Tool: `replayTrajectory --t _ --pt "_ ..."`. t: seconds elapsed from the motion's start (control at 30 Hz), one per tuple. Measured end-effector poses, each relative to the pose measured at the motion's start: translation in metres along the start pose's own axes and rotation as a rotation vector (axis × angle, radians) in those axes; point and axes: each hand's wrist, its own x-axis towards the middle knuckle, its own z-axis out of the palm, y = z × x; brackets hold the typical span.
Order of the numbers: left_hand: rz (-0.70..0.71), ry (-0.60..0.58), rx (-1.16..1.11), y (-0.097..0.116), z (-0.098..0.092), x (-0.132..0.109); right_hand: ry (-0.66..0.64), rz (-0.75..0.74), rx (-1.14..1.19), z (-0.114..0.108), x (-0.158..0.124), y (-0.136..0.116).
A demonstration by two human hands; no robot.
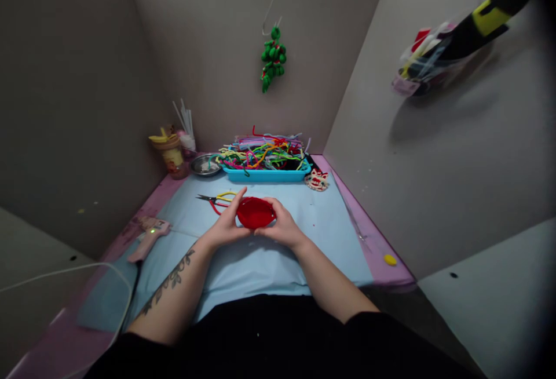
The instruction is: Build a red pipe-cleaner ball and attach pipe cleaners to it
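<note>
Between both hands is a red, bowl-shaped piece (256, 213), held above the blue cloth with its round face toward me. My left hand (229, 221) grips its left side, thumb low and fingers along the upper edge. On the opposite side my right hand (280, 223) is wrapped around the rim, its thumb near the left thumb at the bottom. Just behind the left hand lie scissors (212, 200) with red and yellow handles, their blades pointing left. What the red piece is made of cannot be made out clearly.
A blue tray (269, 175) of colourful pipe cleaners stands at the back, beside a metal dish (205, 165). A pink glue gun (150, 239) with a cord lies left. A yellow disc (390, 259) sits right. A green ornament (273, 60) hangs on the back panel.
</note>
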Motion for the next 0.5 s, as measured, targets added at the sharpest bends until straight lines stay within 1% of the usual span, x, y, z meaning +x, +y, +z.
replayTrajectory --t 0.1,0.17,0.27,0.37,0.43,0.5 --pt "0.018 -0.015 0.051 0.0020 -0.0008 0.0012 0.016 -0.016 0.005 0.0010 -0.0014 0.0027" --pt "0.039 -0.024 0.075 0.0021 -0.0017 0.0018 0.021 -0.002 0.084 0.0016 -0.0019 0.0044" --pt "0.044 -0.033 0.041 0.0010 -0.0028 0.0021 0.001 0.023 0.228 0.0024 -0.0014 0.0039" --pt "0.015 -0.051 -0.017 0.0019 -0.0017 0.0018 -0.021 -0.003 0.209 0.0035 0.0003 0.0013" --pt "0.002 -0.028 -0.065 0.0045 0.0003 0.0018 0.008 -0.006 0.207 0.0050 0.0011 0.0015" --pt "0.007 0.023 -0.108 0.0077 0.0024 0.0017 0.050 -0.004 0.226 0.0074 0.0009 0.0043"
